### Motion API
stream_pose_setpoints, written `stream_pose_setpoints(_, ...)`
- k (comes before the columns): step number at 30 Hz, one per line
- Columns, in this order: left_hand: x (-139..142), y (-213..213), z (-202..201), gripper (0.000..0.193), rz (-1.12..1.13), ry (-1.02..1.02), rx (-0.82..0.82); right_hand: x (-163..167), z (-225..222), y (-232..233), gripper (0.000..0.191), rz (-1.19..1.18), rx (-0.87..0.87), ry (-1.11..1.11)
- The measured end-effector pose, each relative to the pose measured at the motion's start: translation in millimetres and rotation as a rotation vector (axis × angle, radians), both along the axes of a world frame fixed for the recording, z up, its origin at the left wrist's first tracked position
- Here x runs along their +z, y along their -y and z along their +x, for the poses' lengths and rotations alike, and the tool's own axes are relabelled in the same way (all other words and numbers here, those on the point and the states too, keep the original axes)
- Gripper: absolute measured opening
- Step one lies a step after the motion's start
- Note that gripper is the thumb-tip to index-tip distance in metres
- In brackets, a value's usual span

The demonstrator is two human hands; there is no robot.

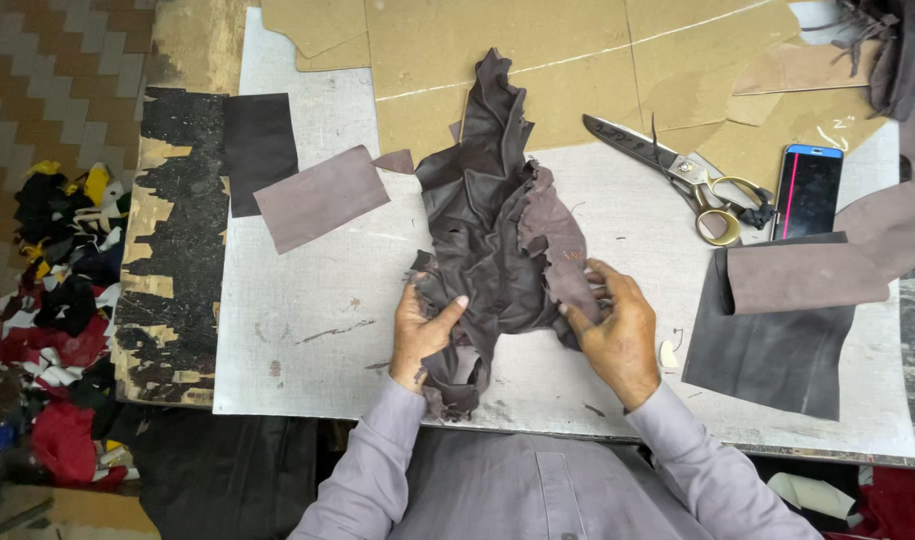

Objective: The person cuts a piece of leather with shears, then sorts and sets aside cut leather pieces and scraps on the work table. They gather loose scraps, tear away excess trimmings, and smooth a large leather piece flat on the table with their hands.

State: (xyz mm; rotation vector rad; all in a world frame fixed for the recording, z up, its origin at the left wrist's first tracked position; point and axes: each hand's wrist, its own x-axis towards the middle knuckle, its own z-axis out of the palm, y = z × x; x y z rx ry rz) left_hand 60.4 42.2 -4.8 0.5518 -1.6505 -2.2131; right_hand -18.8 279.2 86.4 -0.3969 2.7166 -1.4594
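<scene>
A crumpled dark brown leather hide (492, 215) lies in the middle of the grey work board (307, 330), stretching away from me. My left hand (420, 330) grips its near left edge, thumb on top. My right hand (615, 325) pinches a lighter, suede-side flap of the same hide at its right edge. Both hands sit close to the board's front edge, the bunched leather between them.
Large scissors (677, 170) and a phone (807, 190) lie at the right, with cut leather pieces (777, 320) beside them. Two smaller leather pieces (307, 190) rest at the left. Cardboard patterns (577, 60) cover the back. Colourful scraps (62, 300) pile on the floor.
</scene>
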Motion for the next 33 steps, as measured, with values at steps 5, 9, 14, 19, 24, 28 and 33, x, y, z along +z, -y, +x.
stream_pose_setpoints(5, 40.1, 29.0, 25.0, 0.048, 0.103, 0.238, -0.014, -0.9, 8.5, -2.6, 0.035, 0.036, -0.048, -0.103)
stream_pose_setpoints(9, 73.4, 56.7, 50.1, 0.046, -0.002, 0.315, 0.027, -9.2, 25.7, -27.7, 0.025, -0.435, -0.134, 0.186)
stream_pose_setpoints(14, 129.7, 104.3, 96.0, 0.074, -0.679, 0.608, -0.235, -32.3, 53.4, -66.4, 0.023, -0.722, -0.255, 0.584)
stream_pose_setpoints(19, 166.3, 102.3, 74.0, 0.078, -1.301, 0.513, -0.101, -22.1, 71.5, -60.3, 0.028, -0.845, -0.485, 0.859)
stream_pose_setpoints(24, 157.4, 45.4, -76.6, 0.074, -1.454, -0.092, -0.433, 5.9, 92.0, -31.8, 0.051, -0.491, -0.336, 0.657)
stream_pose_setpoints(28, 142.2, 6.9, -174.1, 0.086, -1.654, -0.117, -0.81, 10.2, 97.8, -38.4, 0.04, -0.719, -0.389, 0.564)
stream_pose_setpoints(33, 120.0, 8.0, -214.3, 0.035, -1.823, 0.135, -1.06, -2.7, 98.8, -65.4, 0.035, -0.963, -0.576, 0.542)
